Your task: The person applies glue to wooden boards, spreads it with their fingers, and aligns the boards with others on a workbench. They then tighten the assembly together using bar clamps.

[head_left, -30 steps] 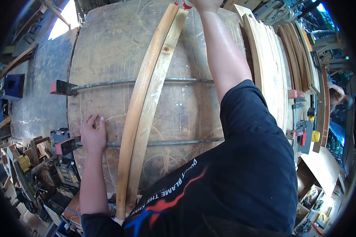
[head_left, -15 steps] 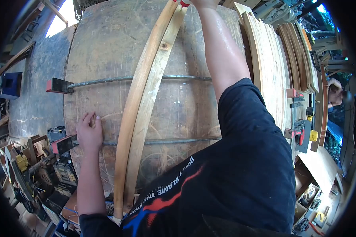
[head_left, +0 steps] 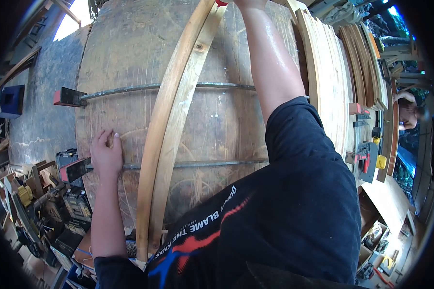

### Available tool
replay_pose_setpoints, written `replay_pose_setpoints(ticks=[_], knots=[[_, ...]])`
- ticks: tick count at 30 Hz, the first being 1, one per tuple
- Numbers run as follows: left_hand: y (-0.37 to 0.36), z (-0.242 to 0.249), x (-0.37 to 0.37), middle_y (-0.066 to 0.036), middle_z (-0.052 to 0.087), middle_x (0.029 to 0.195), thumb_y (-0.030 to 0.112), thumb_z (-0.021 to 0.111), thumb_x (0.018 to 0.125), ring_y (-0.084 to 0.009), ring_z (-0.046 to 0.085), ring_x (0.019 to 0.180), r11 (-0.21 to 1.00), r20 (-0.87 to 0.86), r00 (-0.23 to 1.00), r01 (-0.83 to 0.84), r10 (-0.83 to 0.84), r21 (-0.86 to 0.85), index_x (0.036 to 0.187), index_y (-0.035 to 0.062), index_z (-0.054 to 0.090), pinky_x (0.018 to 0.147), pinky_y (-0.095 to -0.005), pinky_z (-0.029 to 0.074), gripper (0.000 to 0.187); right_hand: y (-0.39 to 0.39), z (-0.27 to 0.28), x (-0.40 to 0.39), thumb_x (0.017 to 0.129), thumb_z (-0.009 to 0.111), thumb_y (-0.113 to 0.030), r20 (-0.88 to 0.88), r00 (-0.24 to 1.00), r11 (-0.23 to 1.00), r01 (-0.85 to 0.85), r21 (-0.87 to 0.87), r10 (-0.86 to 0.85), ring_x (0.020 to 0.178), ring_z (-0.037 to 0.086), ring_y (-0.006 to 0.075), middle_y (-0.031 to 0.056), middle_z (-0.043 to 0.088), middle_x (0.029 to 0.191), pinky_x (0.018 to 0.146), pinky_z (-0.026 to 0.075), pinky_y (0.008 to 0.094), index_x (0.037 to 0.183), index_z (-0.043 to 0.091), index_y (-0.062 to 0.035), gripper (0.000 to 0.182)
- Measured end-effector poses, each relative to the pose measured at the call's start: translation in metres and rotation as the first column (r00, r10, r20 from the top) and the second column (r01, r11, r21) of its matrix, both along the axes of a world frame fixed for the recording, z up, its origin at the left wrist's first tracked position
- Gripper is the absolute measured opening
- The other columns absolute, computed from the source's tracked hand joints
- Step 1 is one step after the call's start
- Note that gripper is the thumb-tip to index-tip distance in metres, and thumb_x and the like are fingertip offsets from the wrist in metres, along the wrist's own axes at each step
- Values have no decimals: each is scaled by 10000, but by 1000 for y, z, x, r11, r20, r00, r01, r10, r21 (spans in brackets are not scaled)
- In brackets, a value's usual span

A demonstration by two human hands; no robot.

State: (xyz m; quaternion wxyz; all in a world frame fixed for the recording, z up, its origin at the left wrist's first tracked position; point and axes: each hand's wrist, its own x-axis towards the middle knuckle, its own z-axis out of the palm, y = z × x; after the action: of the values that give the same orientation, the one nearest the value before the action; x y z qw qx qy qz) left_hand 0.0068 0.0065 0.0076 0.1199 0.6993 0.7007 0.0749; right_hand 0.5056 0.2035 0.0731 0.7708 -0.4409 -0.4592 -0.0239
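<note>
Two long wooden strips lie side by side on the worktable (head_left: 115,53): a curved brown strip (head_left: 166,96) and a paler, knotted strip (head_left: 183,103). My left hand (head_left: 107,153) rests by the table's left side, near a bar clamp's jaw (head_left: 74,169); its fingers are loosely bent, thumb apart, holding nothing. At the top edge, my right hand (head_left: 250,4) is mostly cut off, with its fingers hidden. A small red part (head_left: 221,3) shows beside it at the strips' far end; what it belongs to is out of view.
Two clamp bars (head_left: 130,88) cross the table under the strips. Stacked pale boards (head_left: 325,77) and brown boards (head_left: 364,67) lie to the right, with more clamps (head_left: 359,158) nearby. Tools and cases (head_left: 77,204) crowd the lower left. Another person (head_left: 408,111) is at the far right.
The view has shifted slightly, so the table and clamps sit a little higher. The red part by my right hand shows less at the top edge. My left hand stays by the clamp.
</note>
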Motion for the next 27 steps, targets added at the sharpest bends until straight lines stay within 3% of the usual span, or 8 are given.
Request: replay_pose_setpoints(ticks=[5, 6, 8, 12, 14, 16, 21, 27], knots=[[16, -28, -28, -151, 681, 1323, 329, 708, 955, -301, 639, 1217, 998, 155, 987, 54, -51, -20, 1250, 91, 732, 1060, -413, 478, 379, -27, 11, -30, 777, 880, -92, -45, 989, 990, -139, 34, 140, 1104, 652, 177, 102, 668, 1205, 975, 529, 322, 1479, 435, 26, 839], [28, -19, -21, -155, 691, 1307, 325, 693, 973, -285, 644, 1212, 1000, 286, 958, -6, 5, 5, 1271, 68, 717, 1062, -396, 475, 394, -37, 16, -35, 777, 872, -91, 85, 996, 1000, -1, -30, 3, 1107, 651, 180, 107, 667, 1217, 979, 526, 328, 1493, 420, 26, 855], [46, 9, 6, -162, 711, 1275, 319, 664, 1009, -252, 655, 1203, 993, 509, 855, -119, 104, -4, 1312, 21, 688, 1067, -362, 469, 426, -49, 20, -43, 777, 864, -95, 23, 998, 997, -66, -45, 67, 1119, 650, 184, 114, 667, 1222, 990, 521, 331, 1496, 417, 26, 855], [104, 92, 136, -134, 682, 1347, 355, 542, 1081, -242, 623, 1267, 924, 527, 759, 289, -382, 252, 1371, 20, 648, 1101, -371, 447, 456, -65, 13, -44, 770, 861, -127, 49, 998, 997, -23, -69, 27, 1140, 656, 206, 123, 667, 1227, 1006, 516, 330, 1495, 414, 27, 866], [146, 107, 203, -144, 641, 1403, 445, 436, 1104, -249, 606, 1274, 876, 731, 501, 385, -463, 291, 1414, 60, 616, 1085, -394, 455, 526, -69, 9, -48, 760, 868, -149, 67, 998, 997, -6, -75, 11, 1150, 661, 218, 125, 671, 1234, 1007, 522, 339, 1496, 414, 29, 883], [191, 109, 269, -184, 722, 1229, 496, 424, 1084, -282, 678, 1133, 874, 864, 284, 386, -416, 294, 1266, 29, 693, 971, -398, 508, 569, -73, 13, -53, 760, 867, -155, 10, 998, 994, -65, -85, 66, 1171, 658, 214, 136, 674, 1249, 1017, 520, 344, 1499, 412, 30, 887], [224, 94, 372, -116, 631, 1425, 485, 395, 1099, -227, 550, 1334, 706, 962, -245, 660, -122, 258, 1402, 48, 598, 1173, -379, 367, 569, -66, 22, -43, 728, 893, -224, 15, 1000, 991, 1, -134, 1, 1216, 660, 240, 178, 676, 1293, 1040, 520, 357, 1501, 423, 24, 938], [252, 97, 418, -120, 662, 1373, 513, 326, 1107, -253, 612, 1258, 690, 938, -265, 636, -225, 345, 1368, 38, 613, 1109, -387, 445, 613, -30, 14, 1, 626, 924, -297, 39, 994, 994, 107, -24, -106, 1163, 696, 299, 219, 698, 1225, 1011, 548, 385, 1482, 459, 7, 1021]])
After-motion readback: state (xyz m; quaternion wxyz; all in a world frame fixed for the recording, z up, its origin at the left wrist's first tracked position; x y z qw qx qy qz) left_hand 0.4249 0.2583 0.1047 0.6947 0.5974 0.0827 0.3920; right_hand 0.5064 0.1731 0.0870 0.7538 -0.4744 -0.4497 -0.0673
